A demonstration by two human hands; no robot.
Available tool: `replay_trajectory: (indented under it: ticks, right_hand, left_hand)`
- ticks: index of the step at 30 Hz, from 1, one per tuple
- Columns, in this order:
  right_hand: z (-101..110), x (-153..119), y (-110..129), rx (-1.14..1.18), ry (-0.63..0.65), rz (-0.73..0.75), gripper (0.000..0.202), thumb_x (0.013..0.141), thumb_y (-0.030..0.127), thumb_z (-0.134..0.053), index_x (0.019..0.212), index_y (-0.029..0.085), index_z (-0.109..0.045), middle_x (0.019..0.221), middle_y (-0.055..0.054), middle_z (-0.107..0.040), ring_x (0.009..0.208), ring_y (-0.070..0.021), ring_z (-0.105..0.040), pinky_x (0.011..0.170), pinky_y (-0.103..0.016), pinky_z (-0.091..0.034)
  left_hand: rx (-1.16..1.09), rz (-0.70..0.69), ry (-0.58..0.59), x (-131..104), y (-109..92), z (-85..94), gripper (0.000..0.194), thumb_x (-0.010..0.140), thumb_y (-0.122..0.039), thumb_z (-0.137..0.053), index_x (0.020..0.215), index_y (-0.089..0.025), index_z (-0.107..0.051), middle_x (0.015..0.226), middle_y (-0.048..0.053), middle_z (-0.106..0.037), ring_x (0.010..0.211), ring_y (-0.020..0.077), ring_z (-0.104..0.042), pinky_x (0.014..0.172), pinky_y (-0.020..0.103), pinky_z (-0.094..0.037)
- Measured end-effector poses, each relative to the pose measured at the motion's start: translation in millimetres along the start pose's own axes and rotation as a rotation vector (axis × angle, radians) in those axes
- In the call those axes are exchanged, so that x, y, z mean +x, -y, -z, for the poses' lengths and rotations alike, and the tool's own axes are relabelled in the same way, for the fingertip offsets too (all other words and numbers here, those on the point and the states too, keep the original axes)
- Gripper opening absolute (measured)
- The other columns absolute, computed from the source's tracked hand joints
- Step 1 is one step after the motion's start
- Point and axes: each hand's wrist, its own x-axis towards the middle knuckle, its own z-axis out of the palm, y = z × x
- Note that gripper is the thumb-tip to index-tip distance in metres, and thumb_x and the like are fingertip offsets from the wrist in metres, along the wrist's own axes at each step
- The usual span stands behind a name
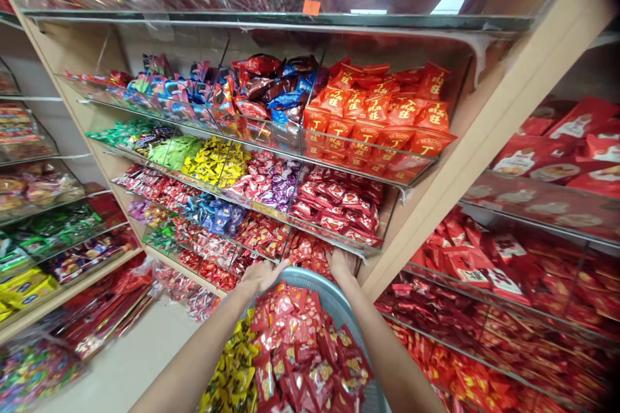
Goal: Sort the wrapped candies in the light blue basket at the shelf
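Note:
A grey-blue plastic basket (314, 279) stands low in front of me, between my forearms. Red-wrapped candies (310, 342) fill most of it, with yellow-wrapped candies (227, 361) along its left side. My left hand (261, 275) is at the far left of the basket rim, a finger stretched toward the lower shelf bin; it looks open, and I see nothing in it. Beyond the rim, my right hand (341, 263) reaches in among the red candies (310, 251) of that bin. Its fingers are hidden, so I cannot tell whether they hold anything.
Clear-fronted shelf bins hold red packets (378, 116), dark red candies (339, 203), yellow candies (216, 161) and blue candies (217, 216). A wooden upright (465, 142) slants close to my right arm. More shelves (527, 232) stand right and left. Pale floor (159, 335) shows at lower left.

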Motion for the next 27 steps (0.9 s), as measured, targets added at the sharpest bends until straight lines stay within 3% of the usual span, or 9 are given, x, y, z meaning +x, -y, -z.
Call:
replay_trajectory:
  ticks: [10,14,22,27]
  right_hand:
    - [-21.0,15.3,5.1,-0.034,0.007,-0.047,0.049,0.073,0.047,-0.053,0.109,0.013,-0.058,0.117,-0.019,-0.054,0.114,-0.0350,-0.042,0.096,-0.047,-0.023]
    - [-20.3,17.0,-0.1,-0.033,-0.004,-0.014,0.049,0.075,0.050,-0.049,0.110,0.016,-0.057,0.115,-0.016,-0.056,0.115,-0.0321,-0.042,0.098,-0.044,-0.022]
    - [-17.2,12.5,-0.3,-0.029,-0.001,0.002,0.041,0.080,0.041,-0.045,0.109,0.015,-0.056,0.111,-0.017,-0.057,0.113,-0.0311,-0.043,0.096,-0.044,-0.024]
    - [-17.5,4.2,7.3,-0.004,0.053,0.092,0.036,0.083,0.033,-0.040,0.111,0.015,-0.053,0.116,-0.017,-0.054,0.116,-0.0290,-0.040,0.099,-0.039,-0.021]
  left_hand:
    - [-0.002,0.001,-0.002,3.8,4.3,-1.2,0.086,0.070,-0.076,-0.006,0.085,-0.015,-0.065,0.094,0.016,-0.061,0.089,0.0311,-0.056,0.078,0.042,-0.040]
    - [0.008,-0.001,0.000,5.1,6.4,-3.1,0.085,0.071,-0.074,-0.007,0.086,-0.014,-0.064,0.093,0.016,-0.061,0.088,0.0309,-0.056,0.078,0.041,-0.040]
    - [0.008,0.004,-0.009,5.2,7.0,-4.1,0.083,0.071,-0.074,-0.008,0.085,-0.014,-0.064,0.092,0.016,-0.061,0.088,0.0311,-0.056,0.078,0.042,-0.040]
    - [-0.009,0.003,-0.008,3.5,6.4,-2.9,0.084,0.070,-0.075,-0.008,0.081,-0.014,-0.065,0.090,0.016,-0.061,0.086,0.0302,-0.057,0.076,0.041,-0.041]
